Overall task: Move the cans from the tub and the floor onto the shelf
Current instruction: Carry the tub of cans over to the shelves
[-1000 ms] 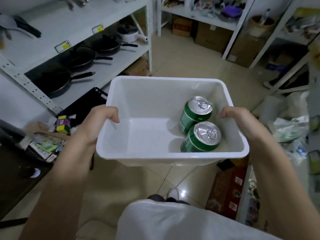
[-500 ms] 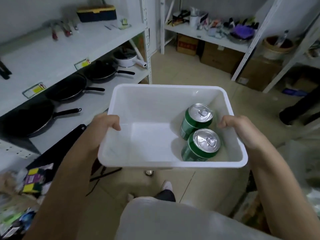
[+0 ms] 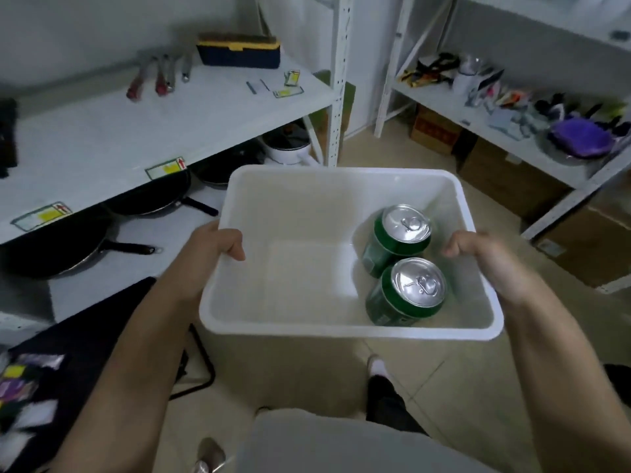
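White shelf [image 3: 102,138] left, tiled floor [image 3: 426,377] below.

The tub [image 3: 348,327] is smooth, white, faintly glossy plastic. Inside it, two cans [image 3: 396,245] have green glossy sides and bright bare-metal tops. Left of the tub, the shelf [image 3: 102,138] looks matt white.

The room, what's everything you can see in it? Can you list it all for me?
tub: one, white, held up in front
cans: two, green with silver tops, upright in the tub's right side
shelf: one, white, on the left
toolbox: one, dark blue and yellow, back of the shelf
screwdrivers: a few, reddish handles, on the shelf
frying pans: several, black, lower shelf
pot: one, white, lower shelf
cardboard boxes: several, brown, under the right shelves
left hand: grip on the tub's left rim
right hand: grip on the right rim
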`<state>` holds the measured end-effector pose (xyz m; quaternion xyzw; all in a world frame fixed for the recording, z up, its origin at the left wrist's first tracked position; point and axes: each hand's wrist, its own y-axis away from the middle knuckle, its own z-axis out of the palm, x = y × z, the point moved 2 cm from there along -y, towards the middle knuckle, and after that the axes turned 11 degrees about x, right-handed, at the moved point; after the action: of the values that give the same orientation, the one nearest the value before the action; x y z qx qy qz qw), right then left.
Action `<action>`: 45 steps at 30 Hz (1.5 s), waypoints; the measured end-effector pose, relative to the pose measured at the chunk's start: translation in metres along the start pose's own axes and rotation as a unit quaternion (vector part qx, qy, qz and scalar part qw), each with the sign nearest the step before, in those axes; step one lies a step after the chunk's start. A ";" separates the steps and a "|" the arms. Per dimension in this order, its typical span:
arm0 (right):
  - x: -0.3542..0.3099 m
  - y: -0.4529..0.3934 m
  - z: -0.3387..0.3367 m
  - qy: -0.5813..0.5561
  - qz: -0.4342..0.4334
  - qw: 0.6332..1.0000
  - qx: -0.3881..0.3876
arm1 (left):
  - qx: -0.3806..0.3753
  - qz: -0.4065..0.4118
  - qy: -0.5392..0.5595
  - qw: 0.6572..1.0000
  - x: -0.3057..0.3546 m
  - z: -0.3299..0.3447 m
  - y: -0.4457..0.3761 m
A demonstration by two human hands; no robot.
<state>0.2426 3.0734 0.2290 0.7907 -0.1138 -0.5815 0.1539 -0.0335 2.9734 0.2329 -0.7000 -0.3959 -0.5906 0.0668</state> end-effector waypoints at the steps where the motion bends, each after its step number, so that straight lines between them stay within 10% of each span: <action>1: -0.010 -0.023 0.000 0.009 -0.006 1.000 -0.022 | 0.006 -0.007 0.031 0.999 0.004 0.009 -0.008; 15: -0.098 -0.164 0.154 0.152 -0.110 0.925 -0.331 | 0.304 -0.100 0.200 0.926 -0.014 -0.015 -0.027; 29: -0.143 -0.098 0.386 0.228 -0.132 0.748 -0.609 | 0.578 -0.188 0.268 0.747 -0.042 -0.098 0.011; 45: -0.116 -0.049 0.616 0.387 -0.218 0.510 -0.737 | 0.690 -0.303 0.265 0.602 -0.116 -0.118 -0.052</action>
<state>-0.3798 3.0916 0.1428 0.5398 0.6022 -0.1075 0.5783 -0.1563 2.8866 0.1459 -0.0990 -0.8399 -0.2883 0.4490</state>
